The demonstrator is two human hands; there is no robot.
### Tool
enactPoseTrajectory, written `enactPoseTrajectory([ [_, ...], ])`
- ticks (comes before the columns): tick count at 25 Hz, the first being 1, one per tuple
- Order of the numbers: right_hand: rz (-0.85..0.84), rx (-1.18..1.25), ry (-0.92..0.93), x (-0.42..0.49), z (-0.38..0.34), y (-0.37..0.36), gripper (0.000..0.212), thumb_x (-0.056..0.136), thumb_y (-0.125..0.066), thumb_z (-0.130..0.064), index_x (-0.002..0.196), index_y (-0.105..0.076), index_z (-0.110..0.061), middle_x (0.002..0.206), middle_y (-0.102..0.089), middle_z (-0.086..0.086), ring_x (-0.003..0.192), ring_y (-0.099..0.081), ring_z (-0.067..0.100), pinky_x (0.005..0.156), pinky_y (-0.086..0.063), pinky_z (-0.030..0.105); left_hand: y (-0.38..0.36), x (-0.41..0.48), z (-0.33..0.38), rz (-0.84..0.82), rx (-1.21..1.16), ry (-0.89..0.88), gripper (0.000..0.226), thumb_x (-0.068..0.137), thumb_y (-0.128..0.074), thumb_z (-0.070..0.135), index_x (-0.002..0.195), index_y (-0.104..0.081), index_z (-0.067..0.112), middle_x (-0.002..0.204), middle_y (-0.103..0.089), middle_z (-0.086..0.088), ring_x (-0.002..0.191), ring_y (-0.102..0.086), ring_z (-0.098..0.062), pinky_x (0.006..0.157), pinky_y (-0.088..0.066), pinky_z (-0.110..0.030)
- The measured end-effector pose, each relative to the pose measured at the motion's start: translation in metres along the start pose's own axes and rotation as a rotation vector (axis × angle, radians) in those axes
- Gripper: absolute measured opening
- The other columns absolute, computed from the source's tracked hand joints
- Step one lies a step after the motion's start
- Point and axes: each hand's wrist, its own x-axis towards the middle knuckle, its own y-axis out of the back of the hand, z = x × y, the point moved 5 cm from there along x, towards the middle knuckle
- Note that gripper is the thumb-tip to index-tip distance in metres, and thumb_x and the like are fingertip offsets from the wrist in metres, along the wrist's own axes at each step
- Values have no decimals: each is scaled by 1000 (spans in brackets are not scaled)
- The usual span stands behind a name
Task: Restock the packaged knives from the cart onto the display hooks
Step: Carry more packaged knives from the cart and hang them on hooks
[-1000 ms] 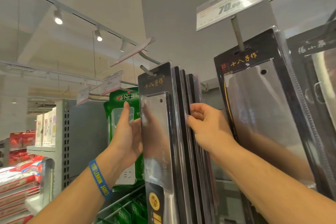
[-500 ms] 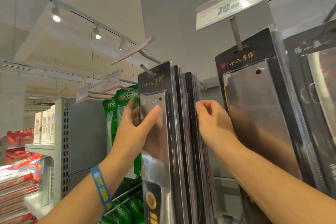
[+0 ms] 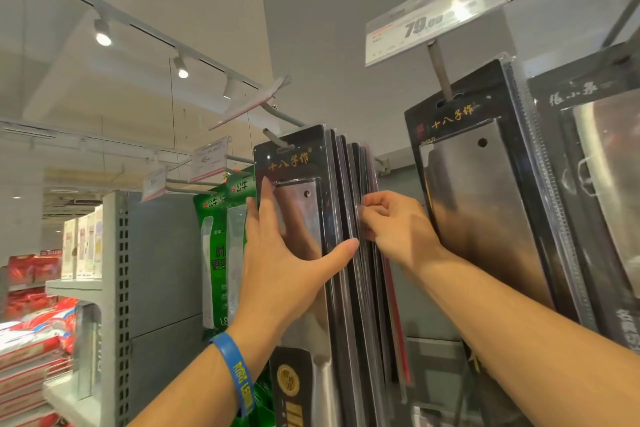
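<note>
Several black packaged knives (image 3: 311,163) hang in a row on a display hook (image 3: 273,138) in front of me. My left hand (image 3: 284,253) lies on the front package, fingers straight up its left edge and thumb stretched across the blade window to the right edge. My right hand (image 3: 394,222) has its fingers curled and pinches the edges of the packages further back in the row. A second stack of packaged knives (image 3: 478,184) hangs on the hook to the right under a price tag (image 3: 433,14) reading 79.
Green packaged goods (image 3: 225,218) hang on hooks left of the knives. More knife packages (image 3: 595,166) hang at the far right. A grey shelf upright (image 3: 121,288) and red bagged goods (image 3: 27,340) stand at the left. The cart is out of view.
My left hand has come round onto the front package, its thumb stretching across to the right edge. My right hand has stayed at the back packages and pinches their edges.
</note>
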Motion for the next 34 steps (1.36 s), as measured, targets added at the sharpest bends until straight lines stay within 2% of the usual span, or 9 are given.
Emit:
enactPoseTrajectory([
  [3, -64, -13, 0, 0, -2, -2, 14, 101, -60, -12, 103, -65, -25, 76, -73, -3, 79, -66, 17, 83, -56, 44, 1, 0, 0, 1, 10, -10, 134, 44, -75, 84, 146, 7, 59, 162, -3, 24, 150, -9, -4, 118, -24, -39],
  [6, -123, -48, 15, -2, -7, -1, 18, 103, -56, -10, 116, -65, -18, 92, -75, -4, 91, -71, 14, 86, -57, 33, 3, 1, 0, -6, 34, -11, 136, 42, -75, 85, 147, 8, 59, 162, -3, 22, 150, -9, -6, 118, -24, -41],
  [10, -120, -65, 145, -11, -19, 0, 28, 103, -55, -6, 94, -64, -31, 68, -71, -20, 64, -64, -8, 63, -48, 10, 5, 0, 1, 10, 31, -23, 139, 40, -74, 86, 148, 8, 56, 162, -6, 21, 149, -10, -4, 115, -21, -32],
  [15, -153, -63, 144, -10, -16, 0, 21, 102, -58, -13, 114, -65, -29, 100, -74, -5, 104, -69, 15, 101, -54, 43, 5, -2, 0, 23, 67, -36, 137, 42, -74, 86, 149, 6, 55, 161, -16, 13, 145, -26, -11, 115, -35, -45],
  [18, -170, -56, 149, -10, -14, 1, 24, 103, -58, -16, 126, -64, -19, 113, -72, -1, 113, -66, 16, 105, -51, 43, 6, -2, 1, 34, 76, -45, 135, 43, -73, 86, 149, 4, 54, 158, -21, 14, 140, -33, -12, 112, -40, -44],
  [21, -55, 27, 138, -7, -11, 7, 14, 104, -56, -22, 107, -67, -31, 109, -71, -5, 101, -67, 3, 92, -53, 24, 7, -2, 0, 42, 79, -48, 133, 44, -74, 85, 150, 1, 53, 149, -31, 14, 129, -45, -16, 104, -47, -45],
  [24, 130, -32, 52, 3, -3, 17, 13, 103, -57, -24, 114, -63, -20, 108, -65, -2, 96, -64, 9, 82, -51, 17, 6, -2, 0, 47, 75, -50, 134, 46, -74, 83, 151, 1, 50, 149, -30, 16, 132, -41, -14, 108, -44, -43],
  [27, 79, -66, 28, 7, 1, 12, 21, 98, -67, -20, 116, -58, -22, 95, -60, -10, 80, -57, -1, 58, -43, 1, 3, -1, -1, 35, 76, -37, 134, 46, -74, 83, 151, 3, 50, 157, -21, 13, 142, -29, -14, 112, -36, -40],
  [34, 40, 8, -7, 14, 7, 7, 17, 95, -69, -10, 103, -63, -23, 83, -69, -9, 69, -65, -1, 59, -48, 10, 3, -1, 2, 28, 114, -32, 132, 48, -71, 86, 149, 9, 55, 155, -21, 10, 138, -36, -21, 110, -41, -45],
])
